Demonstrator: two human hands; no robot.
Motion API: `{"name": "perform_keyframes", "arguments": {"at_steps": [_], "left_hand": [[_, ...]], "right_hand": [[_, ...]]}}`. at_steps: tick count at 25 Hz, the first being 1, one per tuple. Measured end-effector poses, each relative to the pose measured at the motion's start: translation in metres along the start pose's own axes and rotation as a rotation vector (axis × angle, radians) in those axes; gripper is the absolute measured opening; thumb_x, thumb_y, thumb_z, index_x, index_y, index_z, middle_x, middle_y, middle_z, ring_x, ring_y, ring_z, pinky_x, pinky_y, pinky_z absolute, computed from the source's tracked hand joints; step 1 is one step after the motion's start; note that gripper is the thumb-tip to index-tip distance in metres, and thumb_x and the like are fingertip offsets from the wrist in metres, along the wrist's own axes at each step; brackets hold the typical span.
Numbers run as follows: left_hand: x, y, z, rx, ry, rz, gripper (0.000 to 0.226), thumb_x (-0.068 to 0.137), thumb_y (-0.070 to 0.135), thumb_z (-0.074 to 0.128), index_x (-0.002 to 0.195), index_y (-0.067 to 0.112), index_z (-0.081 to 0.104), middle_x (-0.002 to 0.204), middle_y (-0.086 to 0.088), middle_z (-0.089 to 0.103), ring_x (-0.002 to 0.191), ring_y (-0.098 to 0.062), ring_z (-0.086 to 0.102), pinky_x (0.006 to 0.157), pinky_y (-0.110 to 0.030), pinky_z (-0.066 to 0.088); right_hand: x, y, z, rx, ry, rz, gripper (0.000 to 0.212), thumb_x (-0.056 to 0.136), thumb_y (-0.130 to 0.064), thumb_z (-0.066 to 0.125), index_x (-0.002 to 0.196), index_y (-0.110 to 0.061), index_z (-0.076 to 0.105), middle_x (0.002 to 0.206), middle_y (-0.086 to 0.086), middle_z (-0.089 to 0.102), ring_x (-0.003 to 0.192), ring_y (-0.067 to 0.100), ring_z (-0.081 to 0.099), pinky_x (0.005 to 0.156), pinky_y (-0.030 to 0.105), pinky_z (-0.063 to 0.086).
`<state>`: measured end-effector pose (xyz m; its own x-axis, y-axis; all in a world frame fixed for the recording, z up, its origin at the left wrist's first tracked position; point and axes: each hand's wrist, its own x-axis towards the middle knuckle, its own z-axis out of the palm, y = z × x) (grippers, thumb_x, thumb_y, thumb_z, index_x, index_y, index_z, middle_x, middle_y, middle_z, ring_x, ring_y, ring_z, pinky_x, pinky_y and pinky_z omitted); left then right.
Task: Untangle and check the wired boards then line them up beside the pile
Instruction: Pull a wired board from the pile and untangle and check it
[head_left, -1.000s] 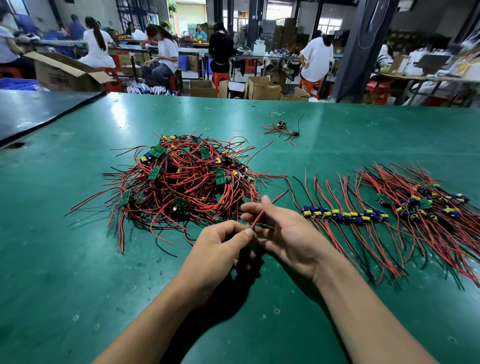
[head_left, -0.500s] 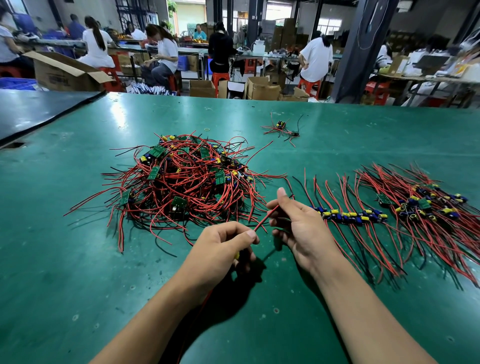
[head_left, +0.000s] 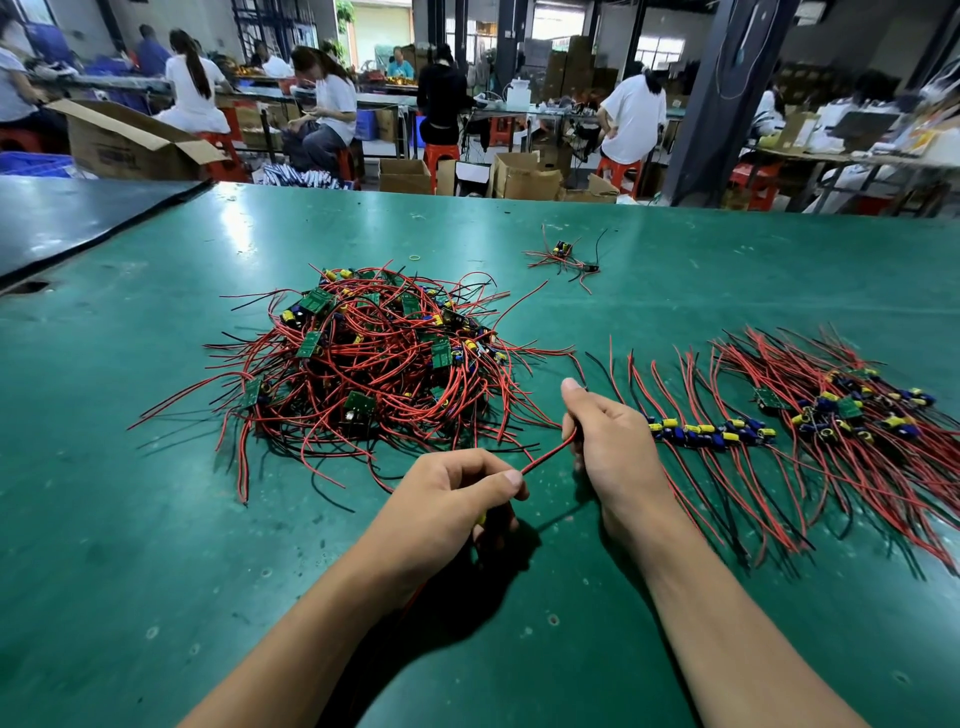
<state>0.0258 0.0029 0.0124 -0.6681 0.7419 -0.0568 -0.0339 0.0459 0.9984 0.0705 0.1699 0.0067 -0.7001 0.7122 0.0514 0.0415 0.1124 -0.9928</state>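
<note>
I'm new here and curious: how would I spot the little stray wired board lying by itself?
Start at the big tangled pile on the green table. Look past it, farther and right. The stray board lies alone there, its few wires touching no other board.

One tangled pile (head_left: 374, 364), one row (head_left: 711, 434), one heap (head_left: 857, 410), one stray bundle (head_left: 563, 257).

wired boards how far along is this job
Done: a row of boards lies lined up right of the hands, with a denser batch beyond it. In hand: the left hand and right hand grip one red wire stretched between them. Left: the big tangled pile and a small stray cluster farther back. The pile looks like the larger share.
</note>
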Motion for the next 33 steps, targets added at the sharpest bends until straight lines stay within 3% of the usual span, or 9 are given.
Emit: {"name": "perform_keyframes", "arguments": {"at_steps": [4, 8, 12, 15, 19, 22, 26, 29, 33], "left_hand": [[0.0, -0.001, -0.001, -0.012, -0.012, -0.005, 0.017, 0.093, 0.014, 0.061, 0.079, 0.007, 0.069, 0.059, -0.007, 0.063, 0.049, -0.018, 0.051, 0.05, -0.021, 0.042], [0.001, -0.003, -0.003, -0.008, -0.018, -0.003, 0.017, 0.092, 0.015, 0.063, 0.077, 0.008, 0.07, 0.059, -0.006, 0.063, 0.049, -0.017, 0.052, 0.05, -0.02, 0.042], [0.004, -0.006, -0.004, -0.016, 0.038, 0.004, 0.018, 0.093, 0.017, 0.061, 0.083, 0.004, 0.069, 0.061, -0.007, 0.066, 0.052, -0.018, 0.056, 0.052, -0.019, 0.043], [0.006, -0.006, -0.002, -0.154, 0.102, -0.038, 0.026, 0.097, 0.023, 0.055, 0.09, 0.001, 0.067, 0.065, -0.01, 0.065, 0.05, -0.019, 0.057, 0.048, -0.022, 0.045], [0.01, 0.001, -0.003, -0.377, 0.146, -0.127, 0.044, 0.099, 0.041, 0.044, 0.101, 0.001, 0.064, 0.075, -0.015, 0.067, 0.055, -0.023, 0.061, 0.05, -0.026, 0.048], [0.012, 0.004, -0.004, -0.532, 0.124, -0.154, 0.06, 0.096, 0.051, 0.037, 0.112, -0.001, 0.061, 0.094, -0.019, 0.072, 0.074, -0.027, 0.069, 0.066, -0.034, 0.057], [0.013, 0.004, -0.007, -0.617, 0.094, -0.126, 0.074, 0.092, 0.061, 0.031, 0.13, 0.001, 0.054, 0.12, -0.016, 0.068, 0.11, -0.028, 0.066, 0.099, -0.045, 0.049], [0.012, 0.005, -0.008, -0.625, 0.068, -0.098, 0.077, 0.092, 0.067, 0.026, 0.14, 0.009, 0.047, 0.13, -0.008, 0.064, 0.116, -0.022, 0.064, 0.1, -0.041, 0.049], [0.01, 0.006, -0.006, -0.641, 0.015, -0.083, 0.08, 0.088, 0.07, 0.027, 0.146, 0.017, 0.041, 0.14, -0.005, 0.056, 0.121, -0.018, 0.06, 0.104, -0.038, 0.042]], "right_hand": [[0.001, -0.005, -0.001, 0.194, -0.03, 0.215, 0.056, 0.094, -0.041, 0.059, 0.043, -0.019, 0.055, 0.049, 0.002, 0.044, 0.044, 0.017, 0.039, 0.052, 0.03, 0.029], [0.001, -0.009, -0.003, 0.491, -0.132, 0.331, 0.051, 0.095, -0.033, 0.059, 0.046, -0.019, 0.057, 0.055, -0.001, 0.054, 0.049, 0.013, 0.047, 0.052, 0.026, 0.038], [-0.001, -0.007, -0.004, 0.274, -0.143, 0.234, 0.051, 0.084, -0.064, 0.062, 0.064, -0.019, 0.074, 0.062, -0.005, 0.062, 0.051, 0.007, 0.051, 0.055, 0.025, 0.036], [-0.002, -0.008, -0.004, 0.233, -0.179, 0.227, 0.075, 0.059, -0.084, 0.066, 0.093, -0.018, 0.076, 0.069, -0.007, 0.063, 0.054, 0.008, 0.054, 0.05, 0.022, 0.04], [-0.004, -0.009, -0.002, 0.195, -0.204, 0.202, 0.085, 0.049, -0.088, 0.067, 0.1, -0.021, 0.07, 0.071, -0.008, 0.064, 0.054, 0.008, 0.056, 0.044, 0.021, 0.041], [-0.007, -0.009, 0.001, 0.142, -0.244, 0.199, 0.09, 0.047, -0.088, 0.072, 0.104, -0.019, 0.065, 0.07, -0.009, 0.064, 0.055, 0.009, 0.057, 0.043, 0.021, 0.042], [-0.011, -0.007, 0.005, 0.086, -0.278, 0.148, 0.071, 0.053, -0.07, 0.081, 0.091, -0.017, 0.055, 0.064, -0.008, 0.055, 0.052, 0.008, 0.051, 0.043, 0.021, 0.039], [-0.016, -0.005, 0.009, 0.046, -0.27, 0.05, 0.055, 0.065, -0.056, 0.087, 0.086, -0.02, 0.051, 0.069, -0.002, 0.054, 0.053, 0.01, 0.051, 0.044, 0.021, 0.039], [-0.027, -0.002, 0.023, -0.07, -0.326, -0.072, 0.032, 0.076, -0.031, 0.086, 0.09, -0.021, 0.06, 0.081, -0.002, 0.071, 0.064, 0.014, 0.062, 0.057, 0.027, 0.047]]}}
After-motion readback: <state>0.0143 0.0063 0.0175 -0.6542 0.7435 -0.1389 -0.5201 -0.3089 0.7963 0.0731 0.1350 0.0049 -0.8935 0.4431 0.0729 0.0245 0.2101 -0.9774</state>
